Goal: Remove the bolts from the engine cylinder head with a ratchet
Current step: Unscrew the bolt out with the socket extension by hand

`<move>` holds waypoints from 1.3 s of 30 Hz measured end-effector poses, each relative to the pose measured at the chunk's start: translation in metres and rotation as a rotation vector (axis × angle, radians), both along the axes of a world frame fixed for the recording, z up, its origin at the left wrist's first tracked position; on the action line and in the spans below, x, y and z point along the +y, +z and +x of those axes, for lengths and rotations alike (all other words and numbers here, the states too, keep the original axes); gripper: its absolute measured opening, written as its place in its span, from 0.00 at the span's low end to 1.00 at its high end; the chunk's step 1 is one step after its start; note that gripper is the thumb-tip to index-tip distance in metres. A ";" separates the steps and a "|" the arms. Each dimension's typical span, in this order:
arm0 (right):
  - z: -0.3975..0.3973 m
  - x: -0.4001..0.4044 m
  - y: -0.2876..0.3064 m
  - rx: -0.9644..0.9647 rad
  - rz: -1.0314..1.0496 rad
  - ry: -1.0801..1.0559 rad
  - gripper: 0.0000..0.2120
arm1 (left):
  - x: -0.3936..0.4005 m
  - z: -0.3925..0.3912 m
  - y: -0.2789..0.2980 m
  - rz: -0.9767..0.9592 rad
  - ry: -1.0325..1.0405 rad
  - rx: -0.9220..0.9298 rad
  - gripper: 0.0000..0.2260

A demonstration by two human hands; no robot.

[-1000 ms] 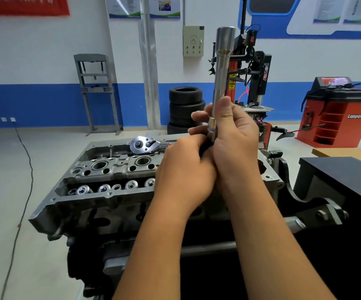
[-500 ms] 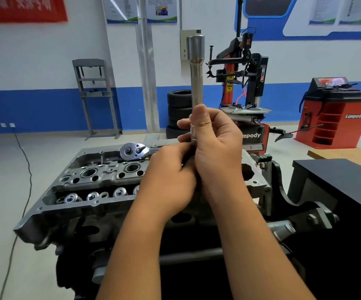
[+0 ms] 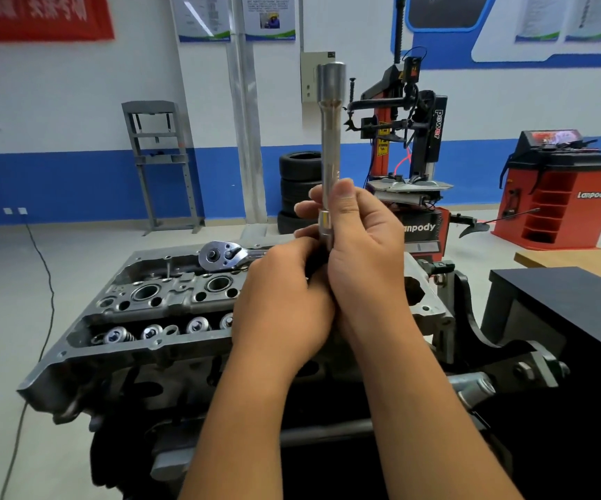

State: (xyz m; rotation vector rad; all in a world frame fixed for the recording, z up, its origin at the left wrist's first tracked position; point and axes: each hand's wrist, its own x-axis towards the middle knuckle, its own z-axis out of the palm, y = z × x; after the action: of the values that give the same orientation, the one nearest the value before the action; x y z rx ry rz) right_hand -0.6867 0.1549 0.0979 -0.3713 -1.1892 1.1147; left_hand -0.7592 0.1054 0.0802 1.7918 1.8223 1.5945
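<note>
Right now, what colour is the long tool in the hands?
Shiny silver metal: the extension bar, seen best in the head view.

The ratchet (image 3: 225, 255) lay on the cylinder head (image 3: 154, 304), at its far edge, left of both hands. The left hand (image 3: 284, 304) touched the right hand (image 3: 363, 254), which held an extension bar (image 3: 331, 138) upright above the head. Tyres (image 3: 299, 182) stood behind.

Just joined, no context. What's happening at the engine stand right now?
A person holds a long extension bar upright above the cylinder head. The right hand grips its lower part, and the left hand is closed around something at its bottom end, hidden from view. The ratchet lies on the head, untouched. No bolt is being turned yet.
</note>
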 end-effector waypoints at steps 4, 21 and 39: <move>0.002 -0.001 -0.001 0.000 0.014 0.029 0.12 | 0.001 0.002 -0.001 0.012 0.097 -0.010 0.12; 0.002 0.001 -0.004 0.049 0.047 -0.002 0.11 | 0.000 0.000 0.001 0.012 -0.044 -0.037 0.14; 0.002 -0.001 -0.003 0.103 0.044 -0.026 0.03 | 0.001 0.003 0.000 0.006 -0.001 -0.061 0.12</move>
State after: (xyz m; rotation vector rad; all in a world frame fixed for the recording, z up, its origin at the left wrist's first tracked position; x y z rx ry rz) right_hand -0.6847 0.1535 0.0953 -0.2915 -1.1137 1.0709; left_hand -0.7566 0.1060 0.0803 1.7257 1.7918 1.6372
